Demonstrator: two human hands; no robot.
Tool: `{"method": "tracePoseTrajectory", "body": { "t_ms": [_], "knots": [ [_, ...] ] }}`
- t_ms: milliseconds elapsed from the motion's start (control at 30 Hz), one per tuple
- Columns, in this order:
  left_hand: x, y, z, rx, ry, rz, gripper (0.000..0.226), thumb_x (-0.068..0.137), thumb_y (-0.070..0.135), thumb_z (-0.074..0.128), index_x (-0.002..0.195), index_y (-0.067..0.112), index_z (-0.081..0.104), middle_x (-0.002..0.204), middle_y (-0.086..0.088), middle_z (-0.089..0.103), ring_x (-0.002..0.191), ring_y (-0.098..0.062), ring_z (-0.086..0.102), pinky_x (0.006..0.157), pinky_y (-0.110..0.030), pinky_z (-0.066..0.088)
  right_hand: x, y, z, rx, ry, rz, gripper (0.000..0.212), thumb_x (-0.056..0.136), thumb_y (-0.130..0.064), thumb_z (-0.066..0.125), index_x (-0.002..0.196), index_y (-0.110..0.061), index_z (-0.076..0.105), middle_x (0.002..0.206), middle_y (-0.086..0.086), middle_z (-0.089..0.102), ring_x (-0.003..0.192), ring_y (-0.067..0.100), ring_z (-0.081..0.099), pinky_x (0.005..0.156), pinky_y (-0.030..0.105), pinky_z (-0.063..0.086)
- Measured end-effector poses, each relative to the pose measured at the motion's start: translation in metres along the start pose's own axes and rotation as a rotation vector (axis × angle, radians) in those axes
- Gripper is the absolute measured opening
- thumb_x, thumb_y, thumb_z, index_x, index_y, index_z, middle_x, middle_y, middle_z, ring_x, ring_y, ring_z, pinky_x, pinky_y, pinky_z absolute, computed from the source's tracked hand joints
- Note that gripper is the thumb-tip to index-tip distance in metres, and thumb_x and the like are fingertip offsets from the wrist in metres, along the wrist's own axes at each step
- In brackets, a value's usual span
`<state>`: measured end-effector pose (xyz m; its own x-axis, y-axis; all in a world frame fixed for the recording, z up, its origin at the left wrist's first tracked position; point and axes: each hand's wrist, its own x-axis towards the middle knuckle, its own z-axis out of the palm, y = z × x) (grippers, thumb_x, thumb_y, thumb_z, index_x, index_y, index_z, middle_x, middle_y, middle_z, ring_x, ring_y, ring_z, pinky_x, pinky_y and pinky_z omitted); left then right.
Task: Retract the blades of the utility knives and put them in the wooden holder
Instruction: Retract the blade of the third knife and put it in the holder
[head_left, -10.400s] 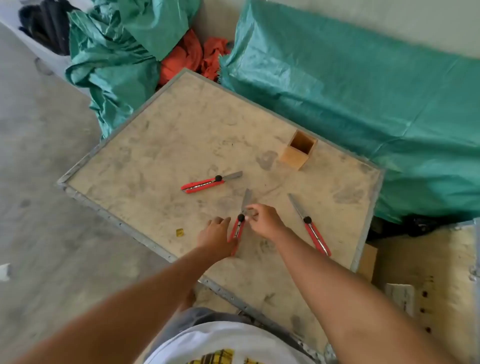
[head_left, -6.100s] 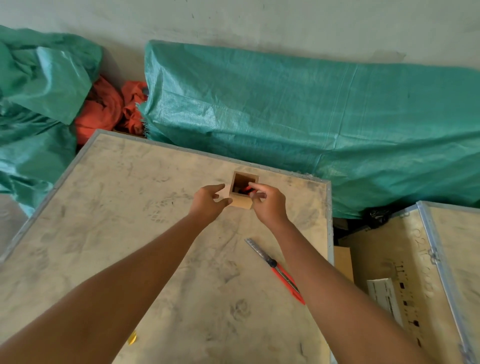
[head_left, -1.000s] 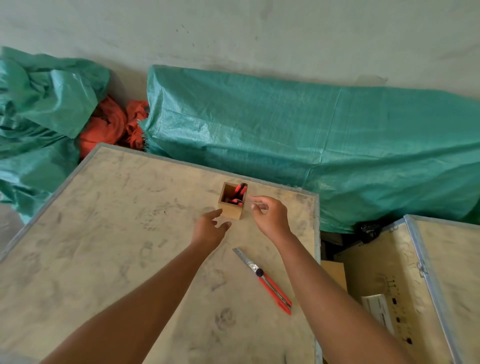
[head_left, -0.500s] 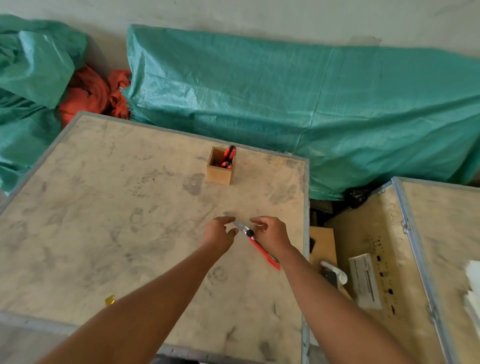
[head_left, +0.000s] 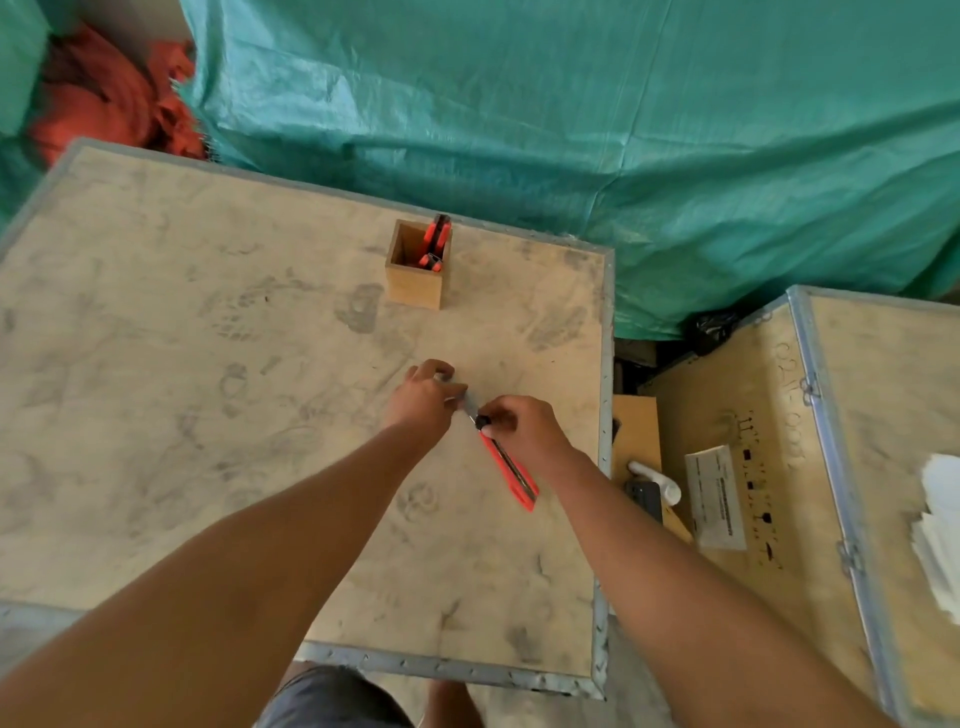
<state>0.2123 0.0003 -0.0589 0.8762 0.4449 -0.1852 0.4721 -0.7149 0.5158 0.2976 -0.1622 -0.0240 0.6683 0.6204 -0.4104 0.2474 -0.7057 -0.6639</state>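
A red utility knife (head_left: 510, 473) lies on the plywood crate top (head_left: 208, 415), its grey blade sticking out toward the upper left. My right hand (head_left: 524, 431) pinches the black knob at the blade end of the handle. My left hand (head_left: 423, 397) holds the blade tip between its fingers. The small square wooden holder (head_left: 415, 280) stands farther back near the crate's far edge, with two red knives (head_left: 436, 244) upright inside it.
A green tarp (head_left: 571, 130) covers a heap behind the crate, with orange cloth (head_left: 104, 114) at the back left. To the right, across a gap, stands a second crate (head_left: 779, 441) with a paper label and white sheets. A white object and a dark device lie in the gap.
Both hands came back from the holder to the last knife on the crate top and closed on it, the right at the knob, the left at the blade. The camera tilted downward.
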Motion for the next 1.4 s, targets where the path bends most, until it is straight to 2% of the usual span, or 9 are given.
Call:
{"method": "tracePoseTrajectory", "body": {
  "t_ms": [100,233,333,467,567,700,967,1200,1400],
  "knots": [
    [-0.006,-0.002,-0.002,-0.026,0.013,0.056,0.019,0.087,0.029,0.07,0.104,0.033,0.077,0.127,0.003,0.06,0.113,-0.025,0.054,0.085,-0.038,0.053,-0.006,0.001,0.002,0.063,-0.014,0.035,0.021,0.084,-0.003,0.078,0.105,-0.005,0.078,0.105,0.011,0.079,0.089,0.015,0.068,0.073,0.004,0.047],
    [-0.015,-0.004,-0.011,-0.14,0.033,0.112,0.023,0.083,0.025,0.075,0.104,0.035,0.077,0.129,-0.002,0.061,0.101,-0.025,0.059,0.084,-0.041,0.054,-0.022,-0.005,0.006,0.181,-0.022,0.053,0.017,0.086,-0.01,0.079,0.103,-0.011,0.076,0.105,0.008,0.078,0.097,0.024,0.073,0.091,0.039,0.061],
    [-0.029,0.001,-0.028,-0.229,0.062,0.132,0.027,0.083,0.022,0.076,0.109,0.03,0.076,0.132,-0.006,0.059,0.1,-0.023,0.06,0.086,-0.036,0.053,-0.036,-0.015,0.002,0.286,0.0,0.043,0.017,0.088,-0.009,0.078,0.103,-0.015,0.076,0.104,0.006,0.077,0.099,0.026,0.074,0.092,0.046,0.062],
    [-0.063,0.019,-0.059,-0.455,0.048,0.033,0.028,0.085,0.018,0.075,0.113,0.025,0.075,0.126,0.001,0.066,0.1,-0.013,0.066,0.082,-0.029,0.057,-0.048,-0.038,-0.014,0.396,0.062,-0.009,0.017,0.089,-0.006,0.076,0.102,-0.016,0.074,0.098,0.002,0.075,0.094,0.026,0.076,0.086,0.045,0.065],
    [-0.096,0.034,-0.077,-0.743,-0.057,-0.11,0.032,0.087,0.013,0.073,0.112,0.033,0.072,0.113,-0.001,0.075,0.093,-0.014,0.074,0.082,-0.038,0.062,-0.048,-0.056,-0.028,0.435,0.138,-0.052,0.019,0.091,-0.007,0.075,0.109,-0.011,0.073,0.104,0.004,0.075,0.098,0.024,0.075,0.085,0.039,0.066],
    [-0.132,0.043,-0.087,-0.933,-0.17,-0.19,0.043,0.09,0.008,0.069,0.124,0.034,0.066,0.105,0.002,0.078,0.088,-0.017,0.076,0.078,-0.038,0.063,-0.044,-0.078,-0.04,0.505,0.198,-0.099,0.019,0.091,-0.01,0.075,0.108,-0.018,0.073,0.106,0.002,0.076,0.101,0.022,0.075,0.085,0.039,0.066],
    [-0.154,0.042,-0.101,-1.084,-0.001,-0.214,0.041,0.087,-0.013,0.062,0.115,0.016,0.072,0.092,0.002,0.08,0.082,-0.029,0.076,0.074,-0.037,0.064,-0.058,-0.103,-0.047,0.556,0.195,-0.157,0.022,0.09,-0.009,0.077,0.112,-0.011,0.076,0.105,0.007,0.079,0.095,0.02,0.078,0.079,0.041,0.067],
    [-0.156,0.046,-0.11,-1.203,0.074,-0.235,0.035,0.088,-0.012,0.062,0.118,0.006,0.069,0.095,-0.014,0.079,0.083,-0.031,0.076,0.072,-0.033,0.063,-0.081,-0.109,-0.046,0.391,0.05,-0.193,0.019,0.088,-0.012,0.08,0.106,-0.017,0.08,0.104,-0.009,0.077,0.088,0.02,0.076,0.069,0.034,0.067],
    [-0.153,0.054,-0.121,-1.234,0.076,-0.18,0.033,0.089,-0.009,0.062,0.115,0.008,0.071,0.093,-0.015,0.079,0.087,-0.029,0.076,0.074,-0.035,0.063,-0.095,-0.102,-0.047,0.317,0.02,-0.264,0.021,0.085,-0.011,0.082,0.107,-0.012,0.081,0.109,0.002,0.077,0.089,0.022,0.076,0.073,0.039,0.067]
  ]
}}
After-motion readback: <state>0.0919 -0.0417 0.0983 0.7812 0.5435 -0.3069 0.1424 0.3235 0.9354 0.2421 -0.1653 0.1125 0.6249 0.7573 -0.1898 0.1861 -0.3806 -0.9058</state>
